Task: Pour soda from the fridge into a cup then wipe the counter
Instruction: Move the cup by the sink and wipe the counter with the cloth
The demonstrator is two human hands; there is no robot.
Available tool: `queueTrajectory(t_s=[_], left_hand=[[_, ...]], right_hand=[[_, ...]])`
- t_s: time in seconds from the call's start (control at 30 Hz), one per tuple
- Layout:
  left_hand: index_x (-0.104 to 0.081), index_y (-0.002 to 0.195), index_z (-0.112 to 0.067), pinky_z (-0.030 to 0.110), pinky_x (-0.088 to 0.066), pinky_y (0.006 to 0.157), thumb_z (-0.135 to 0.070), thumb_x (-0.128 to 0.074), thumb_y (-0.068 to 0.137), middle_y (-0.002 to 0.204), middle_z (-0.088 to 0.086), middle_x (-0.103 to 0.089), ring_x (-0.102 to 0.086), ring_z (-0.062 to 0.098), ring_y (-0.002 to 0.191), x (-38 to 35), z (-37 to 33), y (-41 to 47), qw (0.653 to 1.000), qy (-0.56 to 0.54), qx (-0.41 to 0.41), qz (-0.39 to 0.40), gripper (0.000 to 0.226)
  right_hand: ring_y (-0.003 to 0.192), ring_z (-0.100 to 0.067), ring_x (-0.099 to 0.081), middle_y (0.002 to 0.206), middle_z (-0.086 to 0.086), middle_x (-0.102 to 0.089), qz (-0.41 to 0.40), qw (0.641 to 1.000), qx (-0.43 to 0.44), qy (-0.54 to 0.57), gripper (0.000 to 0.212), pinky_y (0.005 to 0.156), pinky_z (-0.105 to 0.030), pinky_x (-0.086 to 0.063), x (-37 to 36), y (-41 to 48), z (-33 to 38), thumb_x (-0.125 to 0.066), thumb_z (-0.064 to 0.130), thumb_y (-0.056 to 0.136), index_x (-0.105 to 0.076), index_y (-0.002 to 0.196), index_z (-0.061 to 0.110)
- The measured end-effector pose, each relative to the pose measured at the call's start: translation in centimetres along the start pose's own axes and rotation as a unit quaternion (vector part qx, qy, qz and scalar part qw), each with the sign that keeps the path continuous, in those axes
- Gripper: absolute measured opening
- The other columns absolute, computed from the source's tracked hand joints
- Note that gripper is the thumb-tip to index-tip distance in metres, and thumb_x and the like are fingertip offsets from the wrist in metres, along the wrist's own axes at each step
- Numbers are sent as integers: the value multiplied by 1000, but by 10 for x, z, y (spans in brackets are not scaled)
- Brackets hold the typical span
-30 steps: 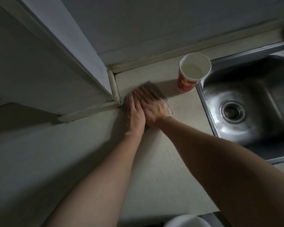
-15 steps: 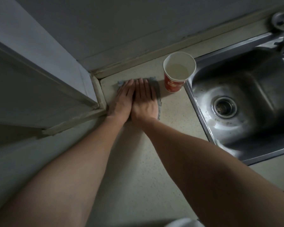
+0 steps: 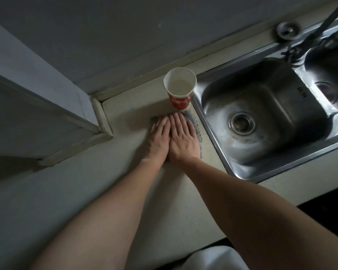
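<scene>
Both hands are flat on a grey cloth (image 3: pixel 195 126) on the pale speckled counter (image 3: pixel 123 121), side by side with the index fingers touching. The left hand (image 3: pixel 158 140) and right hand (image 3: pixel 183 142) both have fingers straight and together, pressing down with the palms and not gripping anything. The cloth only peeks out past the fingertips and along the right hand's outer edge, and its far corner reaches right up to the base of the red and white paper cup (image 3: pixel 180 89). The cup stands upright with some pale liquid in it, tight against the corner of the steel sink rim (image 3: pixel 210 137), so there's barely a sliver of counter between cloth and sink on that side. To the left there's a wider bare patch of counter running to the boxed-in wall corner (image 3: pixel 47 117) and its trim strip (image 3: pixel 103 121). Behind the cup is the back wall trim, close. The roomiest stretch is toward the person, under the forearms. The faucet (image 3: pixel 312 38) sits over the far sink edge, well apart from the hands.
</scene>
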State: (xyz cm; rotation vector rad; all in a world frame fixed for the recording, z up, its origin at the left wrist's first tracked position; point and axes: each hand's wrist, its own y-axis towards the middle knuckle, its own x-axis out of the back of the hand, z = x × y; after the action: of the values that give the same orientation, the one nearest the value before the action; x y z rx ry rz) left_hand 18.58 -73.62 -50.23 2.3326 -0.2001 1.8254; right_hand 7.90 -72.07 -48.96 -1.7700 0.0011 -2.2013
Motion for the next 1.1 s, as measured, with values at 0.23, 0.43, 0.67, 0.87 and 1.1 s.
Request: queueTrajectory(t_s=[0.23,0.43,0.67,0.87,1.1], left_hand=[[-61,126,1,45,-42,103,-12,-38,87,131,15,-60,-59,30,119,-20,-59,10,1000,7,-12,23,47],[-66,119,3,41,-47,99,-8,-40,85,124,17,-65,-64,31,113,-24,-67,-5,1000,-10,15,0,44],[-68,109,6,38,-50,91,-4,-43,85,113,21,-68,-68,33,101,-14,-12,-83,991,-10,94,-94,36],[-57,125,9,53,-45,96,-3,-38,87,129,27,-58,-59,44,114,-5,32,-180,973,-30,190,-128,44],[-49,135,6,50,-40,105,-4,-35,90,141,23,-48,-50,40,127,-1,20,-271,951,-52,276,-131,47]], right_hand=[[149,-17,17,164,-2,11,0,1000,-3,-11,73,123,-42,4,11,-19,-60,-28,43,98,6,156,15],[149,-21,20,163,-3,16,16,998,36,-51,79,123,-44,5,12,-28,-61,-30,48,96,10,156,15],[150,-17,12,165,-1,6,45,991,121,-37,64,123,-44,1,-8,-52,16,-19,38,100,2,157,17],[151,-15,7,165,1,-1,59,983,172,-30,59,122,-40,1,-32,-99,95,-18,30,101,-5,157,15],[151,-16,7,165,0,1,72,969,230,-62,59,122,-41,2,-53,-169,123,-17,30,101,-4,157,15]])
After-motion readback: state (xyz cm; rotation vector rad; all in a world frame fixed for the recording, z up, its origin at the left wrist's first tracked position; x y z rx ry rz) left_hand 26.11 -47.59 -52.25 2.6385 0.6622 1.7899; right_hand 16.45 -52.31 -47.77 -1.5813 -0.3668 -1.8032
